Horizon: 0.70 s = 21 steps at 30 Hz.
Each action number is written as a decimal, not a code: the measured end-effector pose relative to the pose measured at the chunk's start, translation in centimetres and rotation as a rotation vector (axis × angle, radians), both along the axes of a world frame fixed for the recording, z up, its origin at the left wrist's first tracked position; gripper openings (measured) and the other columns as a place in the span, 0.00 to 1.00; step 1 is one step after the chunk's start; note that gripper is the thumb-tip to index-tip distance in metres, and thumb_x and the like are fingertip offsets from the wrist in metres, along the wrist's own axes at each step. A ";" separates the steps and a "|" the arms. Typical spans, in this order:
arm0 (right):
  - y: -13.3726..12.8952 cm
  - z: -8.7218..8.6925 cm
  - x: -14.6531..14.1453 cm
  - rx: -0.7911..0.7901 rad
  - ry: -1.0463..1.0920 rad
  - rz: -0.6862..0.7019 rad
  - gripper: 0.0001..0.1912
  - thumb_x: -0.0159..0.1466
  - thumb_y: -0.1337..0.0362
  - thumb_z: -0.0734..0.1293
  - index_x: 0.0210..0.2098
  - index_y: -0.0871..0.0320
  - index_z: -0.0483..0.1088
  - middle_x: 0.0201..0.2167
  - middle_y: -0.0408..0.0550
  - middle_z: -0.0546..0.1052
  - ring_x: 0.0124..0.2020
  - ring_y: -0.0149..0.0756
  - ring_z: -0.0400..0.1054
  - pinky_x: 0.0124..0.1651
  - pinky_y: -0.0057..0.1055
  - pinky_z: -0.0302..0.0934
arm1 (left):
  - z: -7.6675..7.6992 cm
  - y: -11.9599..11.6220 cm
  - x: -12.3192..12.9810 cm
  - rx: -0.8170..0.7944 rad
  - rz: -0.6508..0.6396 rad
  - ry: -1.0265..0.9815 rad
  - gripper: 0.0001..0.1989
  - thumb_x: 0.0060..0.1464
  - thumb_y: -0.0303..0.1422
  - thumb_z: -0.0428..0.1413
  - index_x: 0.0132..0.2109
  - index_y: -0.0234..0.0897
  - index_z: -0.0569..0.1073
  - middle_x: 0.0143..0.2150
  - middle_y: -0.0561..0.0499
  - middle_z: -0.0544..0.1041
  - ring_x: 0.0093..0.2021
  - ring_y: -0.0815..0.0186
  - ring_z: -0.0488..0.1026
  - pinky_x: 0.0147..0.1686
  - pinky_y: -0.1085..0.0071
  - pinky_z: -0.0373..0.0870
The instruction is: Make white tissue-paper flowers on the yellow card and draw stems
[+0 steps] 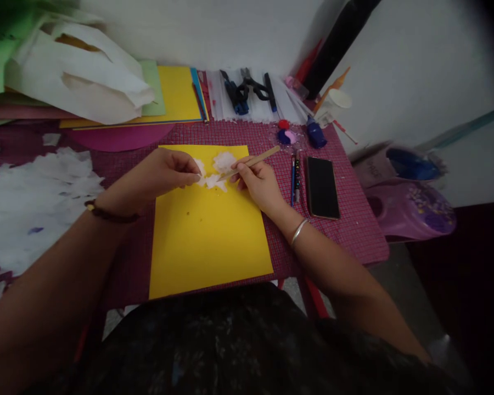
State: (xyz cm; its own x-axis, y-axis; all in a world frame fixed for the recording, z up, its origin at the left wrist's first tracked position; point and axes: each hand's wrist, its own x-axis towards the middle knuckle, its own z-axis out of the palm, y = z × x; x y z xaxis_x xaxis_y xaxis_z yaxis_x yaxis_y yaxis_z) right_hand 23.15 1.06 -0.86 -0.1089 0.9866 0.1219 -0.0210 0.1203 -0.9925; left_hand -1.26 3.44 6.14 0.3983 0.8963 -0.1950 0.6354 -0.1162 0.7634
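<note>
Stick [268, 155]: flat, pale wood, slanting over the top of the yellow sheet [209, 241], its lower tip down at the white scraps [214, 182].
Right hand [257, 184]: clamped on the stick between thumb and fingers; a silver bangle [298, 232] rings the wrist.
Left hand [173, 170]: thumb and fingertips pinched together on a bit of the white scraps; a dark bracelet [111, 214] sits on that wrist.
Gap: from where I stand, the two hands are apart, with the white scraps between them.
Scraps: on the upper part of the yellow sheet, a rounder white piece [224, 161] just behind.
Sheet: flat on the checked cloth [354, 230], with a few small specks below the hands.
Pile [41, 203]: crumpled and white, spread over the cloth on the left.
Phone [322, 187]: face up and dark, right of the sheet, a blue pencil [293, 181] near its left edge.
Back: black-handled pliers [253, 85] lie on white strips, and a blue bottle [315, 133] stands nearer the corner.
</note>
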 end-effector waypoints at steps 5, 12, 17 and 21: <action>-0.1 0.1 0.0 -0.035 -0.004 -0.029 0.12 0.73 0.54 0.71 0.39 0.55 0.71 0.27 0.39 0.78 0.22 0.27 0.68 0.27 0.26 0.66 | 0.2 -0.7 0.1 0.008 -0.052 0.010 0.16 0.51 0.45 0.58 0.36 0.38 0.81 0.32 0.48 0.81 0.35 0.61 0.76 0.36 0.67 0.70; -0.8 1.2 0.2 0.056 0.037 -0.124 0.21 0.71 0.42 0.71 0.37 0.53 0.72 0.25 0.39 0.76 0.22 0.28 0.68 0.27 0.27 0.66 | -1.9 -1.1 2.8 0.169 -0.078 0.043 0.13 0.54 0.38 0.56 0.38 0.37 0.82 0.35 0.48 0.84 0.37 0.60 0.79 0.40 0.66 0.73; -1.6 1.6 -0.1 0.181 0.011 -0.097 0.22 0.71 0.40 0.69 0.37 0.52 0.71 0.26 0.39 0.74 0.24 0.29 0.69 0.28 0.28 0.66 | -3.1 -0.7 3.4 0.234 0.018 0.124 0.16 0.52 0.32 0.57 0.45 0.36 0.83 0.34 0.48 0.82 0.33 0.61 0.77 0.36 0.67 0.69; -2.0 1.3 -0.3 0.249 -0.125 -0.021 0.17 0.74 0.46 0.66 0.38 0.53 0.72 0.27 0.41 0.77 0.26 0.31 0.71 0.30 0.30 0.65 | -3.1 -0.6 3.4 0.223 0.010 0.131 0.15 0.52 0.30 0.56 0.46 0.36 0.82 0.33 0.49 0.81 0.33 0.61 0.76 0.36 0.66 0.68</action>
State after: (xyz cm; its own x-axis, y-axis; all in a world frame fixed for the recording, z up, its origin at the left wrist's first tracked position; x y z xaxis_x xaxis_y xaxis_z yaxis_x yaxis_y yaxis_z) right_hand 22.83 -0.91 0.44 -0.1180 0.9301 0.3478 0.1053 0.3600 -0.9270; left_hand 2.13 2.82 3.03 0.3738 0.9266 -0.0411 0.7290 -0.2661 0.6307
